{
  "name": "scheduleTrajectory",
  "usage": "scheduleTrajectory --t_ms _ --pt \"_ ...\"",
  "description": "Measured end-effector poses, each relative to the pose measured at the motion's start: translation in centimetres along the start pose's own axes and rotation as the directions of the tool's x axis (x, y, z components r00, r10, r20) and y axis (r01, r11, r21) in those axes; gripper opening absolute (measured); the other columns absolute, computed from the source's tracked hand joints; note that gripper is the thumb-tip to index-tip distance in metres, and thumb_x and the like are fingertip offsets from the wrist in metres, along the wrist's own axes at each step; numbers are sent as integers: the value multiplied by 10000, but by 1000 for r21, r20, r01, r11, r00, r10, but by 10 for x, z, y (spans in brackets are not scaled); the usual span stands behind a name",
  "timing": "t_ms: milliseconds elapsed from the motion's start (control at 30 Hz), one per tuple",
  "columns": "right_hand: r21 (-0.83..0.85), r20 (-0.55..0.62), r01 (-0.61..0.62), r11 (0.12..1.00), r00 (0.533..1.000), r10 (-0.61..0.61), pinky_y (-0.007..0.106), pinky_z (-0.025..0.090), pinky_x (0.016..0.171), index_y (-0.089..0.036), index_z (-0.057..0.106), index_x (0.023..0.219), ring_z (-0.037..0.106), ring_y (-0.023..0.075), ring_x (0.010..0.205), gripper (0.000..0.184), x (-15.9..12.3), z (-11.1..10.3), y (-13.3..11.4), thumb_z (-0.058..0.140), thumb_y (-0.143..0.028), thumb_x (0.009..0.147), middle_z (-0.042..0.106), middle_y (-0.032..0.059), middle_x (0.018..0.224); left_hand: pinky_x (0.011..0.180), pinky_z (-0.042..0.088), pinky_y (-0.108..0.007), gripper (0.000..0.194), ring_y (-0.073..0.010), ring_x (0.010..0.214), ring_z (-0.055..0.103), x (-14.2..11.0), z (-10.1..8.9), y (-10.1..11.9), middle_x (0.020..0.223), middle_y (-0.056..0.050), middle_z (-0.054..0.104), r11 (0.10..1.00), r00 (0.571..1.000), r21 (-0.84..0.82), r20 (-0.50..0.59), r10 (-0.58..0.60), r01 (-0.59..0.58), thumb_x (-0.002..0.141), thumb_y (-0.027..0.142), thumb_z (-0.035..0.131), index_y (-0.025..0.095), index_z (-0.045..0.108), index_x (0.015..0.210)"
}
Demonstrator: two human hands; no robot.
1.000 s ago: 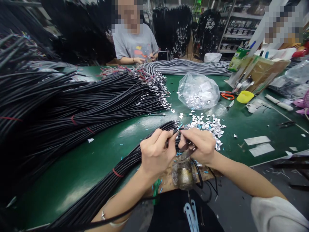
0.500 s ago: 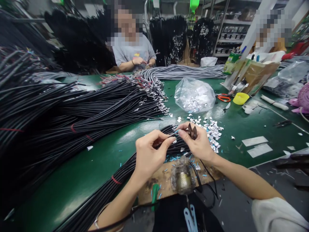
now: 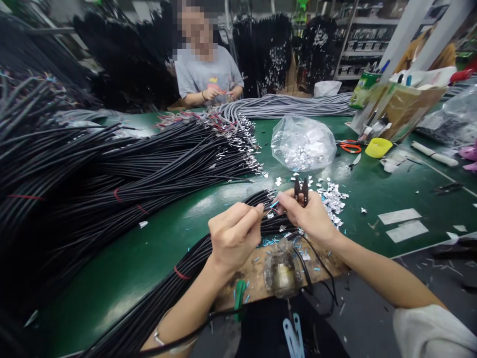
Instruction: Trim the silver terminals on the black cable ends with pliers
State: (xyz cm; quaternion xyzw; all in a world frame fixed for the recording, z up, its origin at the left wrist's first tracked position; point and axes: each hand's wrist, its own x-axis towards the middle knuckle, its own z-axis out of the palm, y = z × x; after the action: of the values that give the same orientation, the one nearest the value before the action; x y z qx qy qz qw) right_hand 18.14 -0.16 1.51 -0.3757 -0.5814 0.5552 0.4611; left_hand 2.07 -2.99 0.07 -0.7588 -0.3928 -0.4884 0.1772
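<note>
My left hand (image 3: 236, 236) is closed in a pinch around the stripped end of a black cable, whose thin wires (image 3: 269, 211) poke out past the fingertips. Opposite it, my right hand (image 3: 309, 216) pinches a short light-blue piece (image 3: 275, 204) at those wires with thumb and forefinger. Dark snips (image 3: 301, 191) are tucked in the same hand, blades pointing up and apart. Under both hands lies a bundle of black cables (image 3: 194, 258) tied with a red band. Its cut ends show just behind my fingers.
Below the hands, a grimy clamped device (image 3: 283, 276) stands on a wooden board (image 3: 253, 288) strewn with blue scraps. Foil scraps (image 3: 333, 199) and a clear plastic bag (image 3: 303, 144) lie beyond. Big cable bundles (image 3: 149, 164) fill the left. A co-worker (image 3: 208, 74) sits opposite.
My left hand has rolled over, its knuckles now facing up. The snips in my right hand have swung more upright. The blue piece has stayed between the two hands.
</note>
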Motion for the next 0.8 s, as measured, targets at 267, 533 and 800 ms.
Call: scheduleTrajectory --t_ms 267,533,800 --pt "29 -29 -60 998 998 61 203 248 378 -142 576 576 316 28 373 333 -2 3 5 656 -419 741 455 -58 459 478 337 -229 133 -85 464 430 -3 3 5 525 40 497 969 994 226 -23 107 -99 728 42 617 162 576 686" --pt "-66 -38 -10 998 999 8 200 297 399 -126 640 840 359 42 413 248 -3 3 11 624 -364 774 502 -40 540 472 304 -255 115 -94 455 431 -5 4 7 499 45 481 940 995 329 5 99 -95 761 77 589 171 581 696" --pt "-606 81 530 593 783 -617 269 423 578 -200 670 901 534 118 620 140 -17 4 15 565 -183 810 615 17 694 441 299 -219 133 -69 436 408 -2 2 15 521 46 463 973 990 183 -36 -137 142 753 147 626 160 569 634"
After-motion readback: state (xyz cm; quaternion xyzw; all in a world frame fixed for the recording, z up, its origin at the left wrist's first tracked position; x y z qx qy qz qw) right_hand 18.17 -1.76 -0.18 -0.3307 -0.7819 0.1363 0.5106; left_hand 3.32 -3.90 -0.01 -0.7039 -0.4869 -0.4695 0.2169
